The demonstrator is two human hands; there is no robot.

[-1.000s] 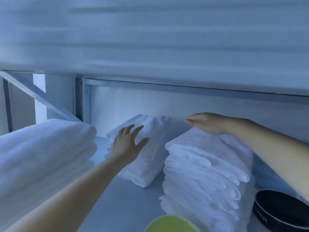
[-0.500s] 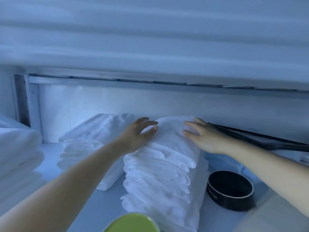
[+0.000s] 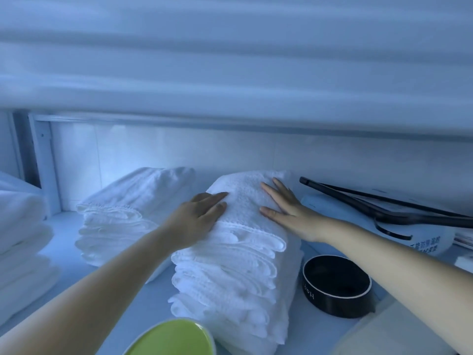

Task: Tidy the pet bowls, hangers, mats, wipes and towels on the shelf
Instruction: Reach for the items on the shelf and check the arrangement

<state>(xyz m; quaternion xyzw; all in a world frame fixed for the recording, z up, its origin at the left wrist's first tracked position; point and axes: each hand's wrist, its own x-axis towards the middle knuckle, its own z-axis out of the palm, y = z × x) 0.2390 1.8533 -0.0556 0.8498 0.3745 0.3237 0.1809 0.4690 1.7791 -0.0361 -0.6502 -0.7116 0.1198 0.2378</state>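
A person reaches both bare arms into a white shelf [image 3: 65, 254] in dim, bluish light. In the middle stands a tall stack of folded white towels [image 3: 230, 265], folded edges facing outward. Both hands lie on its top towel. The left hand [image 3: 202, 216] rests flat on the near left part of the top, fingers straight and close together, gripping nothing. The right hand [image 3: 286, 211] lies flat on the right part of the top, fingers straight and slightly spread, thumb pointing toward the left hand, also gripping nothing. A strip of towel shows between the two hands.

Behind and to the left, a lower stack of white towels [image 3: 133, 201] sits at an angle, just beside the middle stack. Thicker folded towels [image 3: 20, 239] are piled at the far left edge.

To the right of the middle stack, a round black pet bowl [image 3: 335, 285] with a pale rim stands on the shelf, near the stack's base. Behind it, dark hangers [image 3: 384, 208] lie across a white package with printed text [image 3: 430, 239]. At the bottom edge, partly cut off, is a green bowl [image 3: 169, 339], in front of the middle stack. The underside of the shelf above [image 3: 230, 73] fills the upper half, blurred.
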